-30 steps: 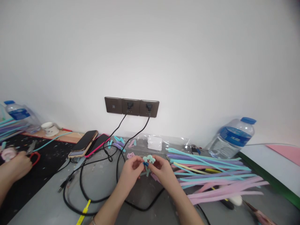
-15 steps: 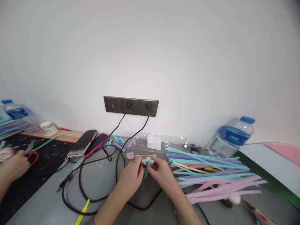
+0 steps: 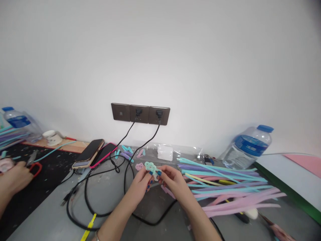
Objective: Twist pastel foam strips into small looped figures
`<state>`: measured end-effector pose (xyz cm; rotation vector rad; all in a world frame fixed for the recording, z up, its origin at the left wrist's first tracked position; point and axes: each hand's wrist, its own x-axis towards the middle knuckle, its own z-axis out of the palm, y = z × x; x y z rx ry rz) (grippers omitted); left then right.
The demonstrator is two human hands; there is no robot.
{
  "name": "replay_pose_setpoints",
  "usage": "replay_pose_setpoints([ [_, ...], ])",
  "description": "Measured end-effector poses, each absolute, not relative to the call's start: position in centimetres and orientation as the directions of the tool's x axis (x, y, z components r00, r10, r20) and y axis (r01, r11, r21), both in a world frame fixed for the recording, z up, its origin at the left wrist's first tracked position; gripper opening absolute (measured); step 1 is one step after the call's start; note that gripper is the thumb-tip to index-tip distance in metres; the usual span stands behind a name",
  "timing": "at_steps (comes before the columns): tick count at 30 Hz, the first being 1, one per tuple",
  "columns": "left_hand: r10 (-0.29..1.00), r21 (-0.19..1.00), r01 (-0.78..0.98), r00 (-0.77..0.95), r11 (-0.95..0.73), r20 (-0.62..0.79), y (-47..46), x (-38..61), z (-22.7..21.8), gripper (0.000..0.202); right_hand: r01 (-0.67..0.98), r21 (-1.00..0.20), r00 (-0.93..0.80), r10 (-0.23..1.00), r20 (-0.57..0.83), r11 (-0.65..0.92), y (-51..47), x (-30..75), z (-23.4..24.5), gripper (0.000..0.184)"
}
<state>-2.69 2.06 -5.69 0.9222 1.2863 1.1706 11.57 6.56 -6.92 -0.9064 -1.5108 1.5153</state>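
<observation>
Between my two hands is a mint-green flower shape bent from pipe cleaner (image 3: 150, 166), with looped petals and a short tail end. My left hand (image 3: 140, 182) pinches its lower left side between thumb and fingers. On the other side, my right hand (image 3: 171, 177) is closed on its lower right part, the thumb pressing near the tail. A small pink pipe-cleaner flower (image 3: 139, 166) lies on the table just behind my left hand. Under my right hand shows a pink strip (image 3: 167, 191). My fingers cover part of the green flower.
Long pastel pipe cleaners (image 3: 225, 180) spread to the right, before a water bottle (image 3: 250, 147). Black cables (image 3: 86, 197) loop at left, near two phones (image 3: 89, 154). Short bent pieces (image 3: 126, 154) lie behind. Another person's hand (image 3: 13, 177) is far left beside red-handled scissors (image 3: 36, 169).
The green flower has tilted and shifted left and up, showing more of its petals. My fingers have regripped lower on it, and a pink strip now shows beneath my right hand.
</observation>
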Motion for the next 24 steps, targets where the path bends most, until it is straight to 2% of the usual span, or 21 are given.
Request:
replay_pose_setpoints([
  [5,0.967,0.966,-0.118,-0.084,0.229,-0.24,2.0,-2.6,-5.4,0.018,-0.084,-0.995,-0.479,0.874,0.084,0.05,6.4,11.4,-6.7,0.028],
  [11,0.997,0.992,0.121,-0.065,-0.028,0.036,2.3,-3.4,-5.7,0.009,-0.062,-0.998,-0.445,0.895,0.045,0.019,6.6,11.7,-6.8,0.029],
  [15,0.976,0.954,0.223,-0.04,-0.2,0.214,2.4,-4.3,-5.7,0.043,-0.053,-0.999,-0.46,0.887,0.021,-0.003,6.7,11.9,-7.0,0.029],
  [17,0.963,0.917,0.305,0.005,-0.257,0.269,2.4,-4.6,-5.6,0.044,-0.06,-0.997,-0.466,0.885,-0.006,-0.038,6.7,12.0,-6.9,0.029],
  [19,0.959,0.883,0.383,0.038,-0.273,0.28,2.5,-4.9,-5.5,0.029,-0.083,-0.994,-0.448,0.894,-0.03,-0.074,6.7,11.9,-6.6,0.032],
  [21,0.971,0.896,0.377,0.031,-0.233,0.239,2.5,-5.1,-5.4,0.015,-0.124,-0.987,-0.407,0.912,-0.042,-0.101,6.6,11.9,-6.2,0.038],
  [24,0.994,0.981,0.162,-0.005,-0.106,0.108,2.4,-5.0,-5.2,0.018,-0.172,-0.977,-0.388,0.92,-0.051,-0.127,6.4,12.0,-5.5,0.035],
])
